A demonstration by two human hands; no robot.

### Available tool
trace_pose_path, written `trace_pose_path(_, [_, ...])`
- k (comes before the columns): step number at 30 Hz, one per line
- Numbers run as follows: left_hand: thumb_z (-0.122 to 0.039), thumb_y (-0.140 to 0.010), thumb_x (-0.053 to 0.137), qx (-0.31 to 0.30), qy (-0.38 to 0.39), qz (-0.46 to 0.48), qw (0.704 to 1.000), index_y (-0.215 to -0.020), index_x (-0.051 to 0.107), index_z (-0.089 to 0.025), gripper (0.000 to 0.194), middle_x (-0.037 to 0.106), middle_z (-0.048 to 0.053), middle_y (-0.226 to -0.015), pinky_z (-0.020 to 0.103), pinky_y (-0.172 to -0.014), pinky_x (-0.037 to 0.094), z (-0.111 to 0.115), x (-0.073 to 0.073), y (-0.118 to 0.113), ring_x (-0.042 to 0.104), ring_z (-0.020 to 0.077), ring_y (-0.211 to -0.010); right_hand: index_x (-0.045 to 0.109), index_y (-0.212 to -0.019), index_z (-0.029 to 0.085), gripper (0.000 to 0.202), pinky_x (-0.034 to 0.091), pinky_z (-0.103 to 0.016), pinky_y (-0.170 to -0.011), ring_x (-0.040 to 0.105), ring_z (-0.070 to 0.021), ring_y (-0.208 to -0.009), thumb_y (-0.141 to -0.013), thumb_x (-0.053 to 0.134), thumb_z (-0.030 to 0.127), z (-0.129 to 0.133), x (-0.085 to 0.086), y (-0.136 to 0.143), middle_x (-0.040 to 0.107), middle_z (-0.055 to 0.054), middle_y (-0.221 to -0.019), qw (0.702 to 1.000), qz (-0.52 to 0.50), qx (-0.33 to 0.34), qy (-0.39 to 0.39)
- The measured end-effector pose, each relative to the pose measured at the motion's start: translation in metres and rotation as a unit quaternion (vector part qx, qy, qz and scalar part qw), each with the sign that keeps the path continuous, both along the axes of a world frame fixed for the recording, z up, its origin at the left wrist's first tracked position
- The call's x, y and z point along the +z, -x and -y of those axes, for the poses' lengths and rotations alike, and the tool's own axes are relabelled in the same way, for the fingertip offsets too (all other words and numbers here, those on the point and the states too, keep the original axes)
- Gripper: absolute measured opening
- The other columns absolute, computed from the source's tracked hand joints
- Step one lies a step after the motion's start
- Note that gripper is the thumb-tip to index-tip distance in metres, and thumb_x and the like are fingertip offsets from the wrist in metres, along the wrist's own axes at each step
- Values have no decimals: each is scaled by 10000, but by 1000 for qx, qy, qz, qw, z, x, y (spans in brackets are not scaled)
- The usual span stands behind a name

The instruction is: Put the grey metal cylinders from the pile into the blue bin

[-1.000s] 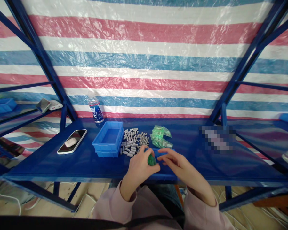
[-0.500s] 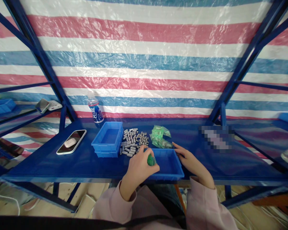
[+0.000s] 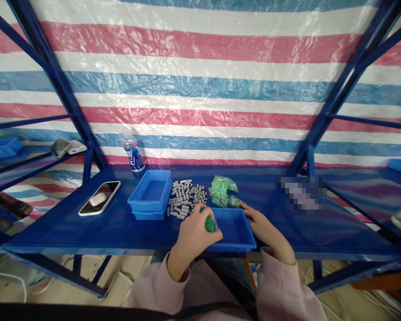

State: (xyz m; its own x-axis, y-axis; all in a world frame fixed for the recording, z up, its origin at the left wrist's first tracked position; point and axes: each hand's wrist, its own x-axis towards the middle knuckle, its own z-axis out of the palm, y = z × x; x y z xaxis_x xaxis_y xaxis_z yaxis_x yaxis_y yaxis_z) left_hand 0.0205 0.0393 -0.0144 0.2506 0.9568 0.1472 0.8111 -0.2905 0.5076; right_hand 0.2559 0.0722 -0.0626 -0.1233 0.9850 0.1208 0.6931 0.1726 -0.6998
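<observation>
My left hand (image 3: pixel 197 229) is closed around green plastic bags (image 3: pixel 210 224), above the left end of a blue tray (image 3: pixel 235 227) at the table's front edge. My right hand (image 3: pixel 259 220) lies at the tray's right back corner, its fingertips beside a small clear-green bag (image 3: pixel 234 202); whether it grips the bag is too small to tell. Behind the tray is a pile of green plastic bags (image 3: pixel 220 185). To the left of them lie many small metal cylinders (image 3: pixel 180 200) and smaller metal pieces (image 3: pixel 198 194).
Stacked blue trays (image 3: pixel 149 200) stand left of the metal parts. A bottle (image 3: pixel 132 154) is behind them, and a phone (image 3: pixel 100 198) with a small white case on it lies farther left. Blue metal posts (image 3: pixel 82 129) rise at both sides.
One small bag has shifted right, away from the green pile, close to my right fingertips. My right hand has moved slightly; my left hand keeps its hold.
</observation>
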Motion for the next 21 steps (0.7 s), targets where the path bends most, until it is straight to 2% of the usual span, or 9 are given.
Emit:
trace_pose_path(4, [-365, -682, 640, -1, -7, 7, 1000, -881, 526, -285, 242, 515, -59, -1084, 234, -610, 341, 0, -2, 1, 583, 127, -771, 707, -1054, 178, 382, 354, -439, -1061, 540, -255, -1189, -792, 438, 110, 0, 0, -7, 611, -94, -1252, 997, 52, -59, -27])
trace_pose_path(9, [-358, -691, 634, -1, -7, 13, 1000, -880, 519, -288, 232, 507, -62, -1099, 234, -624, 345, -1, -4, 1, 583, 130, -794, 683, -1079, 86, 388, 411, -435, -1010, 600, -283, -1104, -810, 407, 129, 2, 0, -12, 651, -169, -1165, 988, 111, -94, -51])
trace_pose_path(13, [-359, -688, 637, 3, -7, 18, 1000, -877, 522, -286, 232, 501, -61, -1115, 237, -622, 337, 0, -5, 0, 580, 126, -794, 691, -1040, 123, 353, 452, -454, -954, 638, -293, -1020, -812, 429, 185, 2, -3, -14, 689, -152, -1079, 984, 106, -119, -79])
trace_pose_path(17, [-359, -676, 643, 5, -6, 27, 1000, -865, 526, -288, 233, 506, -64, -1084, 239, -615, 321, -1, -4, 0, 574, 126, -787, 594, -1184, 57, 437, 430, -454, -984, 573, -303, -1124, -806, 440, 213, -5, -14, -14, 615, -203, -1194, 969, 98, -162, -157])
trace_pose_path(19, [-357, -677, 639, 6, -6, 29, 1000, -864, 528, -290, 228, 507, -64, -1078, 241, -616, 316, -1, -4, -1, 572, 128, -788, 540, -1244, 35, 476, 401, -449, -1016, 492, -305, -1223, -820, 426, 220, -9, -19, -12, 530, -224, -1304, 964, 109, -159, -182])
trace_pose_path(21, [-361, -677, 638, 9, -5, 29, 1000, -867, 529, -290, 230, 507, -63, -1084, 242, -617, 313, -1, -4, -1, 571, 130, -790, 526, -1263, 47, 481, 396, -452, -1019, 459, -306, -1255, -826, 425, 222, -11, -22, -10, 495, -220, -1344, 966, 121, -143, -176])
